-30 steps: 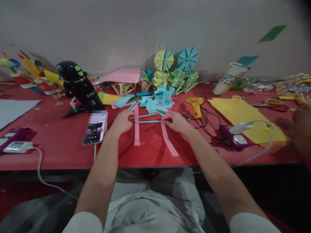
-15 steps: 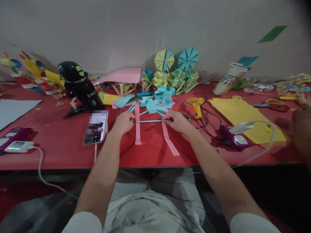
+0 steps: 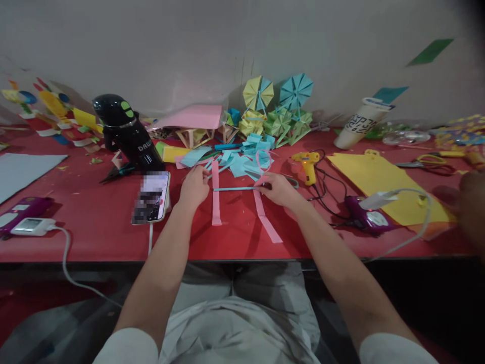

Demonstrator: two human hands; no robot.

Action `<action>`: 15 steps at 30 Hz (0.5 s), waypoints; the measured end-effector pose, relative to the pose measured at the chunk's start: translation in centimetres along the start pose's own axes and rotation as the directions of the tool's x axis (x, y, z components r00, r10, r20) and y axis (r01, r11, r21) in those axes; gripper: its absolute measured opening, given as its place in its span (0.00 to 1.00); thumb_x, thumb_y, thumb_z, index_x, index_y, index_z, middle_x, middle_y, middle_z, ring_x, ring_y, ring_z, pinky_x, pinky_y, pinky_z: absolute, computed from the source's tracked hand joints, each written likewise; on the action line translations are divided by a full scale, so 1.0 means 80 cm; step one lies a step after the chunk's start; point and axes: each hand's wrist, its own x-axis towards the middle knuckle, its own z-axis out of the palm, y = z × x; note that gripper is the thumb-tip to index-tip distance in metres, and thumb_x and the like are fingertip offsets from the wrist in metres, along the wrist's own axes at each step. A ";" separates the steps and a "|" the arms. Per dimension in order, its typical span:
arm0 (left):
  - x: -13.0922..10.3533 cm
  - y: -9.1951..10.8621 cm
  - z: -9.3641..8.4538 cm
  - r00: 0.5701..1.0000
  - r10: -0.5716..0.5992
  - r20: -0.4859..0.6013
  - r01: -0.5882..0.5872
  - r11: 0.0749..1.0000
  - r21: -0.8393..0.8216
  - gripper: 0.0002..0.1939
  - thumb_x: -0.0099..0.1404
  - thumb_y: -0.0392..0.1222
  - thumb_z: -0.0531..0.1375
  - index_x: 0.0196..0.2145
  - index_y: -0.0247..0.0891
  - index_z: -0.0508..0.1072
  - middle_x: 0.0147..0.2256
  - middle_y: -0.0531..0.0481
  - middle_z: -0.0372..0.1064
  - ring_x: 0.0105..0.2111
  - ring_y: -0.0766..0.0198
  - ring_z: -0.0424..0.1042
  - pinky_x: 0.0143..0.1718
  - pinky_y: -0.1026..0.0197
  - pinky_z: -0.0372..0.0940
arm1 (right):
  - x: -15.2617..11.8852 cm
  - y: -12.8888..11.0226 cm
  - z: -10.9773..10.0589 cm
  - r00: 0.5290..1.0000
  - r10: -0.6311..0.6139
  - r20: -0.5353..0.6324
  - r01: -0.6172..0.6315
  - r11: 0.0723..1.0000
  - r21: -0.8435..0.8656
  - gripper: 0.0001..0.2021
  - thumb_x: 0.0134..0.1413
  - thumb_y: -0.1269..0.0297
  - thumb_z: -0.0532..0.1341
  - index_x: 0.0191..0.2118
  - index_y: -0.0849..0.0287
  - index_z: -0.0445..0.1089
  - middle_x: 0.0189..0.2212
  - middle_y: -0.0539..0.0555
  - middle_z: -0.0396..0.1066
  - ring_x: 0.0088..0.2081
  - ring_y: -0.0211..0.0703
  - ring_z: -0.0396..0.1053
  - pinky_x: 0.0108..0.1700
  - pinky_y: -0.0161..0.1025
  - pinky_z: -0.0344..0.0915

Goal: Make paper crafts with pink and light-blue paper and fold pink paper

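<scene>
Two pink paper strips lie lengthwise on the red table, a left pink strip (image 3: 215, 202) and a right pink strip (image 3: 266, 221). A thin light-blue stick (image 3: 235, 189) spans crosswise between them. My left hand (image 3: 196, 186) is beside the upper part of the left strip, fingers bent together; whatever they pinch is too small to make out. My right hand (image 3: 278, 188) has its fingertips closed at the top of the right strip, by the stick's right end. A pink paper loop (image 3: 264, 160) stands just beyond my right hand.
Light-blue paper pieces (image 3: 238, 164) and folded paper wheels (image 3: 296, 92) lie behind. A phone (image 3: 152, 197) and black bottle (image 3: 132, 136) stand left. Rightward are a yellow glue gun (image 3: 307, 164), purple power strip (image 3: 367, 217), yellow paper (image 3: 386, 184) and a blurred hand (image 3: 472, 207).
My left hand has moved slightly up and away from the stick's left end, toward the top of the left strip. My right hand stays at the right strip.
</scene>
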 end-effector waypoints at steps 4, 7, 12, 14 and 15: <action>0.009 -0.008 0.002 0.962 0.025 -0.272 -0.069 0.985 -0.155 0.13 0.64 0.29 0.53 0.43 0.36 0.71 0.45 0.42 0.72 0.45 0.58 0.73 0.51 0.54 0.67 | 0.000 0.003 0.001 1.000 -0.004 -0.012 0.004 1.000 0.010 0.05 0.55 0.67 0.63 0.32 0.59 0.77 0.31 0.53 0.70 0.29 0.40 0.64 0.34 0.37 0.60; 0.013 -0.010 0.000 0.907 0.060 -0.418 -0.168 0.960 -0.225 0.13 0.64 0.30 0.54 0.43 0.37 0.72 0.43 0.43 0.71 0.41 0.59 0.73 0.48 0.55 0.68 | 0.001 0.004 0.003 1.000 0.008 -0.011 -0.008 1.000 0.003 0.05 0.55 0.66 0.63 0.32 0.59 0.76 0.29 0.53 0.69 0.28 0.40 0.64 0.33 0.38 0.59; 0.008 0.002 -0.009 0.832 0.203 -0.516 -0.365 0.901 -0.234 0.08 0.66 0.35 0.56 0.41 0.40 0.74 0.42 0.46 0.73 0.43 0.59 0.73 0.47 0.57 0.68 | 0.002 0.001 0.003 1.000 0.009 -0.009 -0.009 1.000 -0.013 0.05 0.55 0.67 0.62 0.31 0.59 0.76 0.32 0.55 0.71 0.32 0.43 0.67 0.38 0.40 0.63; 0.003 0.009 -0.012 0.833 0.266 -0.484 -0.423 0.871 -0.248 0.08 0.66 0.36 0.57 0.41 0.40 0.75 0.41 0.47 0.74 0.43 0.60 0.73 0.47 0.57 0.68 | 0.002 -0.002 0.003 0.999 0.033 0.000 -0.033 0.999 -0.031 0.06 0.55 0.68 0.61 0.33 0.59 0.76 0.34 0.56 0.72 0.33 0.44 0.68 0.38 0.40 0.64; 0.001 0.012 -0.013 0.836 0.296 -0.462 -0.445 0.858 -0.256 0.08 0.67 0.37 0.57 0.41 0.40 0.75 0.40 0.47 0.74 0.42 0.60 0.72 0.46 0.58 0.69 | 0.002 -0.003 0.003 0.999 0.046 0.002 -0.046 0.998 -0.042 0.06 0.55 0.69 0.61 0.34 0.59 0.76 0.34 0.56 0.73 0.33 0.44 0.68 0.38 0.40 0.64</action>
